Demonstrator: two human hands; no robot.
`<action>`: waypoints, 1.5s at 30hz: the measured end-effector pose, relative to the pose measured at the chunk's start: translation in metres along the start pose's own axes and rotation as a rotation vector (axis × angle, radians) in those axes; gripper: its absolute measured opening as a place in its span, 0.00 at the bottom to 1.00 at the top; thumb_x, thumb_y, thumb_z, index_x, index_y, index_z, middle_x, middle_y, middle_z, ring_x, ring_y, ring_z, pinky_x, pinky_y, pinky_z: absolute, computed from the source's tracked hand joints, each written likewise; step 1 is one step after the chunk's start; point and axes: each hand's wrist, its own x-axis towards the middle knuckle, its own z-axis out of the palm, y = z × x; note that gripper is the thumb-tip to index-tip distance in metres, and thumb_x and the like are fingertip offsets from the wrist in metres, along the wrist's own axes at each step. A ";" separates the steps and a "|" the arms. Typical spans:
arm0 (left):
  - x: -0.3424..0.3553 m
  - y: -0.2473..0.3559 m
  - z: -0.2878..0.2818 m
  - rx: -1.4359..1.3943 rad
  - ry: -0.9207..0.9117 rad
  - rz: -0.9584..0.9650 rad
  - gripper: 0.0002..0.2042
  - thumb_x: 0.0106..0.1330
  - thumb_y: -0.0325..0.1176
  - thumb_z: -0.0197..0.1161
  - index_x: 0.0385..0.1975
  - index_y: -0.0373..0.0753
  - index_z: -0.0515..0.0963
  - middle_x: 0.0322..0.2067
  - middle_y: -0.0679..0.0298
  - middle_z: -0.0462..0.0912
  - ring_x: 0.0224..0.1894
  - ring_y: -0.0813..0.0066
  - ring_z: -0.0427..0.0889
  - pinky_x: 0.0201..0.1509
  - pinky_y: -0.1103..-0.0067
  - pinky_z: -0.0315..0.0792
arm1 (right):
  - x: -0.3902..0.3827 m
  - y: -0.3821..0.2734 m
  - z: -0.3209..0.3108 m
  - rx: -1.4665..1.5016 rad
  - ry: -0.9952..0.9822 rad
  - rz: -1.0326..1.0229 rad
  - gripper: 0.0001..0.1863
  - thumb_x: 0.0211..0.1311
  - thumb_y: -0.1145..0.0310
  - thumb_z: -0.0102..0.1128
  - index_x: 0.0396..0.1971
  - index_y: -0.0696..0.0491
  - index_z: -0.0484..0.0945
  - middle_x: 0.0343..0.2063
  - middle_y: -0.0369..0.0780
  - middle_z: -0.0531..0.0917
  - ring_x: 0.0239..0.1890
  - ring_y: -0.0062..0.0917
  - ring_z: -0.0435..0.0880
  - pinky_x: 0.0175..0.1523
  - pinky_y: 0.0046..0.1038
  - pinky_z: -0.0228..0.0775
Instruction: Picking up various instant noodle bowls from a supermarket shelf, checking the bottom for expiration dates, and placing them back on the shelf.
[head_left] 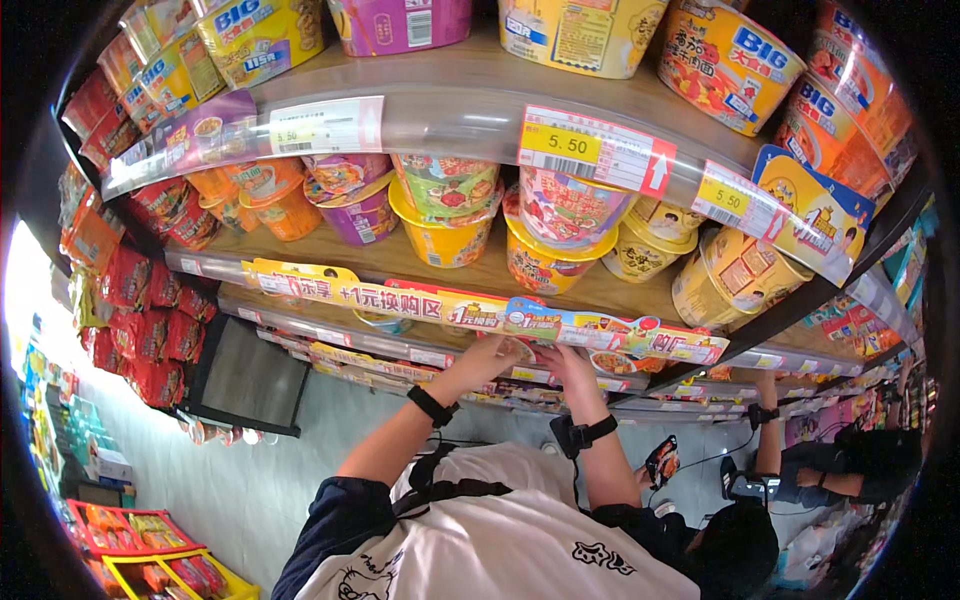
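Note:
Both my arms reach forward to a lower shelf, under a printed promotional strip (400, 303). My left hand (487, 364) is curled against the left side of a round instant noodle bowl (523, 351), of which only a small part shows. At the bowl's other side is my right hand (570, 370), with its fingers bent toward it. The strip's edge hides part of the fingers of both hands. Dark bands are round both wrists. Another round noodle bowl (610, 362) with a reddish lid sits just right of my right hand.
Stacked noodle bowls, including a yellow one (440, 235) and a purple one (360, 215), fill the shelf above. Higher, a shelf edge (450, 120) with price tags juts out. Red noodle packets (150, 310) hang at left. Another person's forearm (768, 430) reaches to the shelves at right.

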 end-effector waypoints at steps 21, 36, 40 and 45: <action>-0.010 0.024 0.000 0.154 0.095 -0.045 0.16 0.56 0.38 0.56 0.41 0.35 0.71 0.37 0.53 0.77 0.41 0.60 0.76 0.44 0.72 0.68 | -0.002 -0.052 -0.118 -1.475 0.611 -0.508 0.15 0.44 0.66 0.61 0.33 0.56 0.75 0.33 0.47 0.78 0.33 0.40 0.77 0.38 0.37 0.69; -0.008 -0.019 0.006 0.217 0.072 -0.025 0.25 0.56 0.40 0.57 0.52 0.36 0.62 0.46 0.50 0.72 0.48 0.58 0.72 0.50 0.73 0.66 | -0.075 -0.042 -0.119 -1.028 0.440 -0.932 0.14 0.38 0.81 0.64 0.30 0.58 0.73 0.41 0.45 0.77 0.41 0.33 0.78 0.40 0.25 0.72; -0.026 0.007 0.001 -0.025 -0.201 -0.065 0.24 0.59 0.40 0.54 0.53 0.36 0.61 0.48 0.51 0.71 0.49 0.62 0.72 0.51 0.75 0.66 | -0.104 -0.073 -0.086 -1.050 0.240 -0.819 0.16 0.34 0.79 0.67 0.28 0.59 0.75 0.38 0.43 0.79 0.37 0.31 0.80 0.36 0.23 0.73; -0.054 0.002 -0.006 -0.051 -0.293 -0.062 0.27 0.63 0.48 0.45 0.57 0.36 0.57 0.50 0.54 0.69 0.51 0.67 0.70 0.52 0.75 0.64 | -0.126 -0.104 -0.029 -0.904 -0.140 -0.980 0.14 0.34 0.77 0.66 0.27 0.57 0.76 0.34 0.42 0.81 0.34 0.30 0.81 0.40 0.25 0.71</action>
